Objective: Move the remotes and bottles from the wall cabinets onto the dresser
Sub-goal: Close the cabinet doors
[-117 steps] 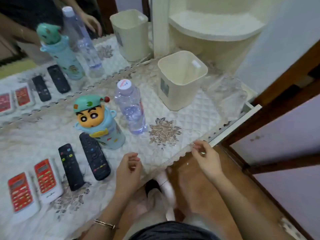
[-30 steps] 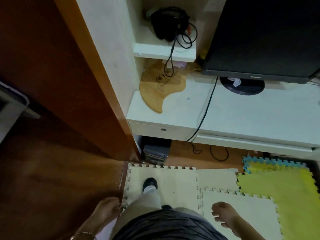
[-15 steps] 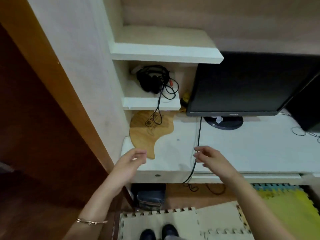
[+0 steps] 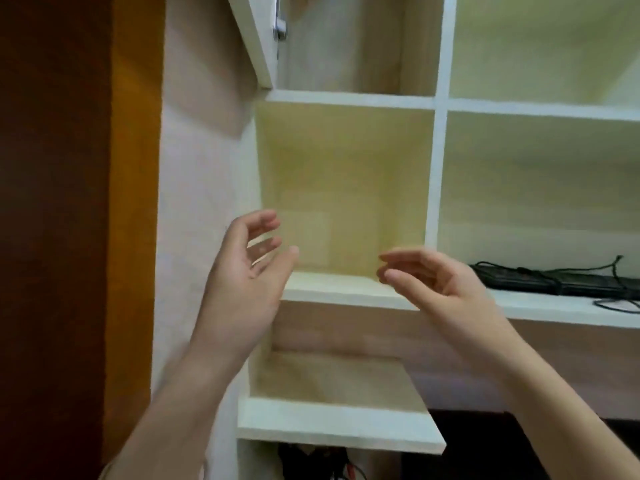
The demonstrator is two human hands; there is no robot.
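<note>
You've swung up from the desk to the wall cabinets (image 4: 346,98); left hand (image 4: 246,268) and right hand (image 4: 433,275) both open, empty. No remotes or bottles visible on these shelves.

At frame centre, the cabinet cubby (image 4: 346,188) is standing open. A door (image 4: 254,36) is hanging overhead; cables (image 4: 554,280) are filling the right compartment.

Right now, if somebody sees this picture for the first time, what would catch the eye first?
Two bare, open hands, the left hand and the right hand, are raised before a yellowish cabinet compartment that shows nothing inside. In the compartment to the right lies a black device with cables, and a cabinet door hangs open at the top.
</note>
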